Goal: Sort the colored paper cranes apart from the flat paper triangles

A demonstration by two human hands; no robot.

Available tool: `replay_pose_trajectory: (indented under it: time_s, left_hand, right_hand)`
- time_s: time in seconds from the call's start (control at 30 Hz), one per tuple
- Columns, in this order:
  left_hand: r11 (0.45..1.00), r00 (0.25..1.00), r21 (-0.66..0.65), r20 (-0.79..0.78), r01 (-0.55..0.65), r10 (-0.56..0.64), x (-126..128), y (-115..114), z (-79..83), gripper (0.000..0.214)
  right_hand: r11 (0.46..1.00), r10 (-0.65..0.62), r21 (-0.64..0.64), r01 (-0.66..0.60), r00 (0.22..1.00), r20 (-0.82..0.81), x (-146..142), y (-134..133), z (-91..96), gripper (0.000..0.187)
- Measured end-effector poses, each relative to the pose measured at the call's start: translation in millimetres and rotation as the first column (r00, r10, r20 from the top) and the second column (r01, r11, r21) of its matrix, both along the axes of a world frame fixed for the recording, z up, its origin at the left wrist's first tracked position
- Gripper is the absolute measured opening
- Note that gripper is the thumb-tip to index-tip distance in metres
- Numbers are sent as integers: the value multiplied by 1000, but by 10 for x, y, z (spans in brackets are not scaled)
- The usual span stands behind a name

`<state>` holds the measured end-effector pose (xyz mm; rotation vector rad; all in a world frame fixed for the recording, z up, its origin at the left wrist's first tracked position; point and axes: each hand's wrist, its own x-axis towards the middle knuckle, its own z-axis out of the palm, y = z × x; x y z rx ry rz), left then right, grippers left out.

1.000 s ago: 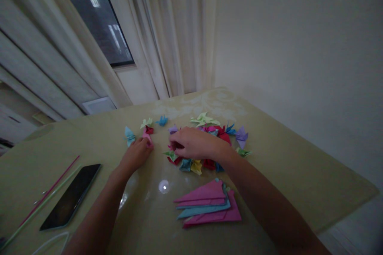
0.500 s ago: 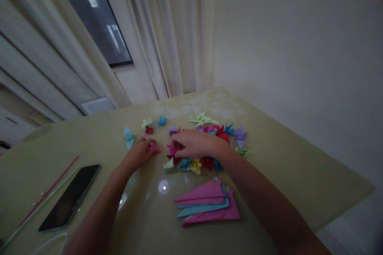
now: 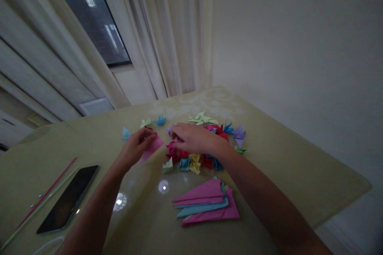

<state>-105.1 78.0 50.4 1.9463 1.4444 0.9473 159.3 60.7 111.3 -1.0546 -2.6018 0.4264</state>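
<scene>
My left hand (image 3: 136, 148) is lifted a little off the table with its fingers closed on a folded pink paper piece (image 3: 153, 147). My right hand (image 3: 194, 138) hovers over a heap of small folded paper figures (image 3: 191, 159) in red, yellow, blue and green, fingers curled toward the pink piece; what its fingertips hold is unclear. More paper figures (image 3: 203, 118) lie behind the hands. A stack of pink and blue folded paper triangles (image 3: 206, 205) lies nearer to me.
A dark phone (image 3: 67, 198) lies at the left on the glossy yellowish table (image 3: 284, 167), with thin pink and green straws (image 3: 44, 197) beside it. Curtains (image 3: 167, 32) and a window (image 3: 89, 12) stand behind the table. The table's edge runs along the right.
My left hand has lifted the pink piece off the table and brought it right. My right hand rose from the heap toward it, uncovering the figures beneath.
</scene>
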Motion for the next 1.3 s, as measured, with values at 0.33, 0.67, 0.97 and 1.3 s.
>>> replay_pose_trajectory:
  time_s: [0.33,0.67,0.97,1.3]
  left_hand:
    - [996,920,-60,391,63,-35,225,-170,291,41]
    - [789,607,97,-585,-607,538,-542,101,-589,66]
    - [949,848,7,-447,-315,285,-596,270,-575,35]
    - [992,983,-95,-170,-82,65,-326,176,-353,58]
  right_hand:
    - [999,-19,42,34,947,-322,-17,33,99,3]
    - [938,-181,128,323,769,-614,235,278,85,29]
    - [879,-359,153,452,838,-411,253,304,59,16]
    - [912,-327,98,399,849,-416,375,337,67,24]
